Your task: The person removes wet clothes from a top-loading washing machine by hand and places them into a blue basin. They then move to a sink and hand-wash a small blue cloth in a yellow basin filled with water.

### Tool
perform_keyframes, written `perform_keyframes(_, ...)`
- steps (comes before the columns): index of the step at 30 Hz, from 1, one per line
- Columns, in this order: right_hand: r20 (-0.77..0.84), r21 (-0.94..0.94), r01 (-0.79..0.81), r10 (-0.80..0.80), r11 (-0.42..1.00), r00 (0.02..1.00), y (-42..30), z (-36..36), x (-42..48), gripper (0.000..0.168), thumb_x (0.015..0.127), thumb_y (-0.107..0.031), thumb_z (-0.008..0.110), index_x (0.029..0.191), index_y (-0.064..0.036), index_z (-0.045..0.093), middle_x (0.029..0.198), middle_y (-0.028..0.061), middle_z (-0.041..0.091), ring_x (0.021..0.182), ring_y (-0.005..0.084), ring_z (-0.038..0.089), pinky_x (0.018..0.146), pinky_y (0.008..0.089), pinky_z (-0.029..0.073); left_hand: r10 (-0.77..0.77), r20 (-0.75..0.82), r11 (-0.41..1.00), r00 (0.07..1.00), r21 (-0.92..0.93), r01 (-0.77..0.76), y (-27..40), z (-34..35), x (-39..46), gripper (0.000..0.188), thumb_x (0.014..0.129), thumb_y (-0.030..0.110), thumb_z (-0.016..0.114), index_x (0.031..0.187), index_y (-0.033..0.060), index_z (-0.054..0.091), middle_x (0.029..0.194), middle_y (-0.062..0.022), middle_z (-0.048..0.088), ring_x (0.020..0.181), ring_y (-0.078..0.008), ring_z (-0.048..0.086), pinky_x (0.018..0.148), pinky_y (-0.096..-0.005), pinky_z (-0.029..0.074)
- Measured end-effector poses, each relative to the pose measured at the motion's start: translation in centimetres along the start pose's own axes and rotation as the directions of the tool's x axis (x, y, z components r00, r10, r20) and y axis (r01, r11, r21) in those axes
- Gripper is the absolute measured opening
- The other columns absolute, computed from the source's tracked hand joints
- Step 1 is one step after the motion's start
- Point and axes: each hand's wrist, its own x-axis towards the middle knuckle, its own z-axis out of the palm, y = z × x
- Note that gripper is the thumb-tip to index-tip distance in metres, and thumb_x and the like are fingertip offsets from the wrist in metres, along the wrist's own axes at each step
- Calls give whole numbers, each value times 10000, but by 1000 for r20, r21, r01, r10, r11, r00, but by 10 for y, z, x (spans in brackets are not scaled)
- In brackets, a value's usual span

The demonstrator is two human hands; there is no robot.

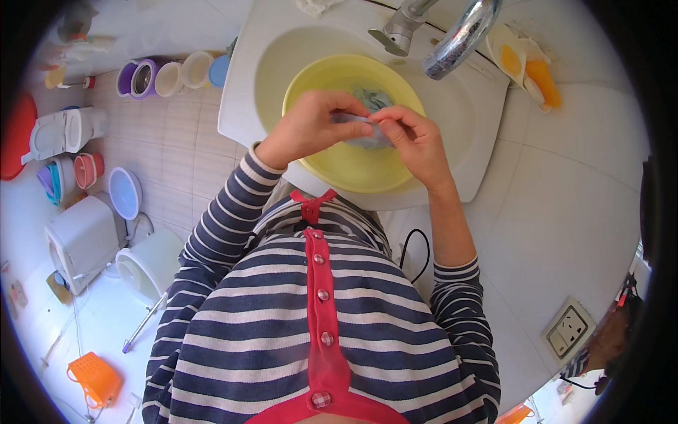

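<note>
Both hands meet over a yellow plastic basin point(339, 169) that stands in a white washbasin point(455, 122). Between thumb and fingers, my left hand point(318, 124) pinches a thin, pale, wet-looking cloth point(365, 140). My right hand point(416, 143) grips the same cloth with its fingertips, close to the left thumb. My fingers hide part of the cloth. Beyond them, a crumpled grey-green cloth point(373, 98) lies in the basin, in what appears to be water.
A chrome faucet spout point(461, 40) and its lever handle point(400, 32) rise behind the basin. Several buckets point(169, 79) line the tiled wall at left. A washing machine point(87, 238) and a toilet point(63, 132) stand left. A wall socket point(569, 328) sits at right.
</note>
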Motion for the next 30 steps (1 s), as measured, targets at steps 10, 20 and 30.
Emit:
perform_keyframes(10,104,271,-326,309,906,945,-8,-2,2,228,863,-241,539,903,-28,612,659,-33,526,585,36,446,516,180,341,-259,14,919,966,-304,251,5,2,-5,116,786,104,615,819,-7,611,728,13,573,665,-40,500,589,-180,401)
perform_keyframes(20,202,250,-297,250,921,947,5,2,7,144,769,-151,659,694,-34,619,562,-67,460,522,3,381,467,173,279,-258,-72,909,964,-356,217,15,3,-11,109,794,88,588,836,-13,597,780,-15,587,721,-74,520,668,-192,413)
perform_keyframes(30,268,340,-312,227,887,936,12,-4,2,139,760,-122,656,679,-30,589,632,-52,509,598,15,450,537,176,352,-325,-84,855,942,-452,255,18,-1,-11,102,794,92,590,839,0,587,783,-21,596,707,-71,534,661,-193,423)
